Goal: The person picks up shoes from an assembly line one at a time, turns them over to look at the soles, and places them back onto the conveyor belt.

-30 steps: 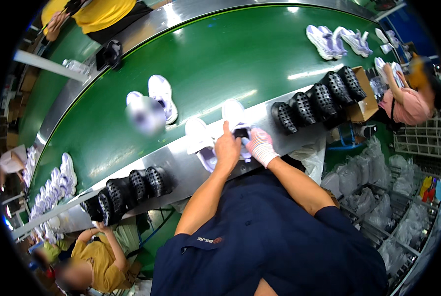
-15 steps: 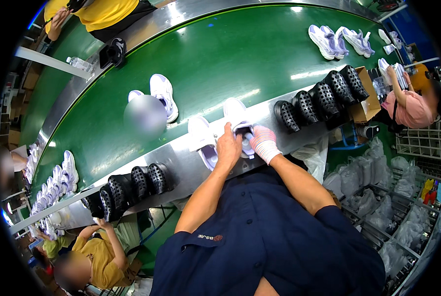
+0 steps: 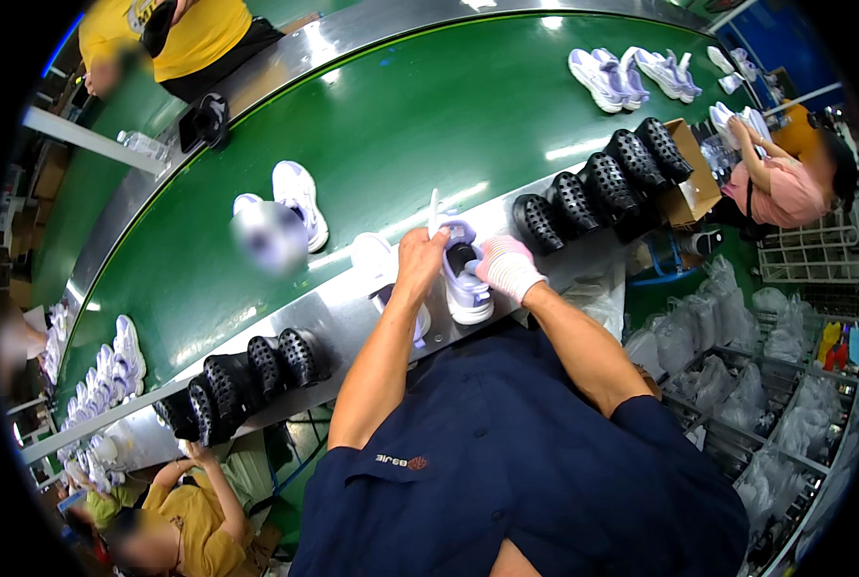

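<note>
A white and lilac sneaker point(image 3: 470, 306) is held between my hands above the metal edge of the bench. My bare left hand point(image 3: 420, 258) is closed on its left side near the collar. My right hand point(image 3: 508, 267), in a pink-and-white striped glove, grips the right side, with its fingertips at the shoe's opening. Something dark shows inside that opening; what it is I cannot tell. A matching sneaker point(image 3: 372, 254) lies just left, partly covered by my left hand and forearm.
Black perforated shoe-shaped forms stand in rows, right point(image 3: 606, 188) and left point(image 3: 227, 385). Another sneaker pair point(image 3: 298, 197) sits on the green surface point(image 3: 401, 125). An open carton point(image 3: 696, 178) adjoins the right row. Co-workers sit at both sides; bagged items fill racks at lower right.
The held sneaker has been turned and tilted, so its far toe no longer shows and its dark interior does. My left hand has shifted slightly left and away from me.
</note>
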`<action>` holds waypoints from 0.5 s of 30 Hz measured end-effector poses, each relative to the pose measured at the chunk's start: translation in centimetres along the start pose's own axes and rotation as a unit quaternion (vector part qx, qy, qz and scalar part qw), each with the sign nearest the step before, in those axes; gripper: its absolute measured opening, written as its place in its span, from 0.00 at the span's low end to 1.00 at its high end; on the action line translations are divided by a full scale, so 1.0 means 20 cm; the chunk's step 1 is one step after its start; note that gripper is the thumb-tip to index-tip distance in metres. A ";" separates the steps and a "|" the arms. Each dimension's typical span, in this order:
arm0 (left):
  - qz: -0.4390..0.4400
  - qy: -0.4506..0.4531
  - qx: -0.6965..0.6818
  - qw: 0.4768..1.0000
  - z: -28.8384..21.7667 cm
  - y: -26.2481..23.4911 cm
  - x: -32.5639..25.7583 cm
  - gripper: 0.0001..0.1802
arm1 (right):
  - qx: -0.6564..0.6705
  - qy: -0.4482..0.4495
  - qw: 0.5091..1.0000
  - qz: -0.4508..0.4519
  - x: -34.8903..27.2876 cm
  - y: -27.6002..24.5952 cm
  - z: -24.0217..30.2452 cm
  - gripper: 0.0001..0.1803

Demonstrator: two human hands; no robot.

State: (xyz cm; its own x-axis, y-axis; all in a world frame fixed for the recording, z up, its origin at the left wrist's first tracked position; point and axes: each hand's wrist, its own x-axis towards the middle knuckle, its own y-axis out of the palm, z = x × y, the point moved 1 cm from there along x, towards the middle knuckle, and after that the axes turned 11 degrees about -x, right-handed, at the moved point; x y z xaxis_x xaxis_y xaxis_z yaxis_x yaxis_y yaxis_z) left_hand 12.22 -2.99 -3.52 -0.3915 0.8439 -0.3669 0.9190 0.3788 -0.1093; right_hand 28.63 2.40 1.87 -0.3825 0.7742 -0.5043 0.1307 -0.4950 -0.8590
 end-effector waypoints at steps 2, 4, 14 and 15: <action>-0.015 0.065 0.075 0.995 0.01 0.00 -0.06 0.21 | -0.008 0.020 1.000 -0.004 -0.02 0.05 0.00 0.19; 0.009 0.077 0.104 0.992 0.02 0.01 -0.10 0.23 | -0.015 0.038 0.999 -0.007 -0.02 0.11 -0.01 0.21; -0.046 0.125 0.172 0.976 0.09 0.15 -0.28 0.29 | 0.007 -0.009 0.996 -0.090 0.01 0.32 -0.04 0.13; -0.032 0.116 0.169 0.978 0.08 0.14 -0.27 0.28 | 0.002 -0.005 0.997 -0.074 0.01 0.32 -0.05 0.12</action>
State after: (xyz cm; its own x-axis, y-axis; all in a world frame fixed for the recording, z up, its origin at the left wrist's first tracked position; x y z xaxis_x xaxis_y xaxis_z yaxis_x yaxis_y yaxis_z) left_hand 16.99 -7.00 -3.34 -0.4117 0.9015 -0.1334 0.8399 0.3186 -0.4393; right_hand 30.23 -0.25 -3.71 -0.4059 0.8351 -0.3712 0.0690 -0.3770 -0.9236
